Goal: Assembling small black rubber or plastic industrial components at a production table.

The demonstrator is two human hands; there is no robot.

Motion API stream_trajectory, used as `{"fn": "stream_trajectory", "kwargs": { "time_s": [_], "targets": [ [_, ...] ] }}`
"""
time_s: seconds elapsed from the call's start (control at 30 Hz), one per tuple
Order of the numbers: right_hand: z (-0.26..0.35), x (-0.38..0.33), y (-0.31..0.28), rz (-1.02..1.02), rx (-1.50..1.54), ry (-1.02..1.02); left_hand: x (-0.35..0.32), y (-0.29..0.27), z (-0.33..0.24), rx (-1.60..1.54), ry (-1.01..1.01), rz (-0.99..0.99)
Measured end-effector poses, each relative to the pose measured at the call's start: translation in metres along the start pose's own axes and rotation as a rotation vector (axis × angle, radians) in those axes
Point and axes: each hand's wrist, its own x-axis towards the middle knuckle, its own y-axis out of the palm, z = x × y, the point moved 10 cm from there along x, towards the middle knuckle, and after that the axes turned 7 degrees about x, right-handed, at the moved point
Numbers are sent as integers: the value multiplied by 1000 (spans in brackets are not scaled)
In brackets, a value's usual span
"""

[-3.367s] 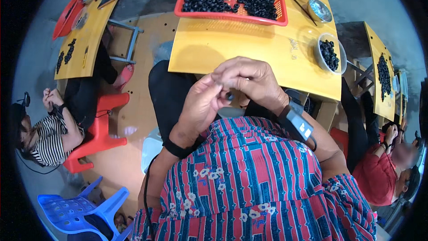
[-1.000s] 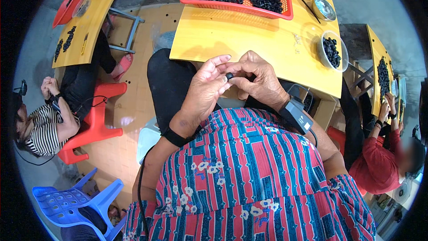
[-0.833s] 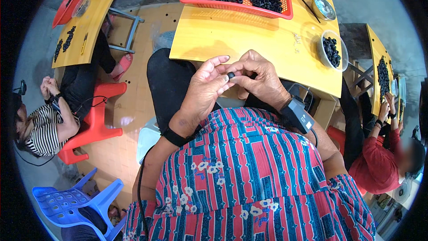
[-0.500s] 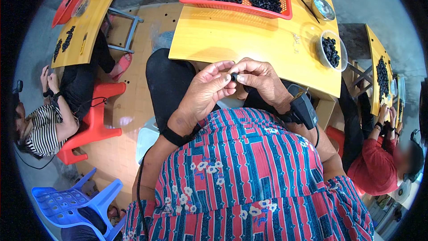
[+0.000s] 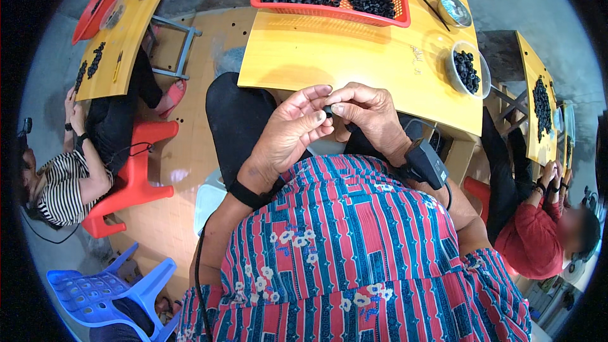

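Observation:
A small black ring-like piece point(image 5: 328, 111), perhaps rubber, is pinched between my two hands just off the near edge of the yellow table point(image 5: 354, 57). My left hand point(image 5: 285, 130) grips it between thumb and fingers from one side. From the other side my right hand point(image 5: 373, 114) meets it with thumb and forefinger closed. Fingers cover most of the piece. Beyond my hands, a red perforated basket point(image 5: 329, 14) holds many similar black pieces. On the table's right stands a clear plastic tub point(image 5: 486, 79) with more of them.
A metal bowl point(image 5: 466, 21) and a thin dark rod point(image 5: 427, 3) lie at the table's far right. One person point(image 5: 76, 183) sits at a left table, another point(image 5: 529, 240) at a right one. A blue plastic chair point(image 5: 88, 294) stands at lower left.
The black piece has turned between my fingers, so its hole no longer shows. My hands stay nearly in place. The left co-worker's hands have moved toward that table.

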Motion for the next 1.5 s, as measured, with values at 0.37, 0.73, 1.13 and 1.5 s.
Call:
{"fn": "stream_trajectory", "kwargs": {
  "time_s": [0.37,0.73,1.13,1.5],
  "targets": [
    [16,2,15,33,-278,-152,3,-4,-4,-51,45,3],
    [35,-4,20,121,-284,-297,0,-3,-7,68,25,-50],
    [40,-45,-163,-595,-796,-160,6,3,1,130,2,-72],
    [45,-41,-185,-684,-978,-164,2,6,5,163,-36,-79]
  ]
}}
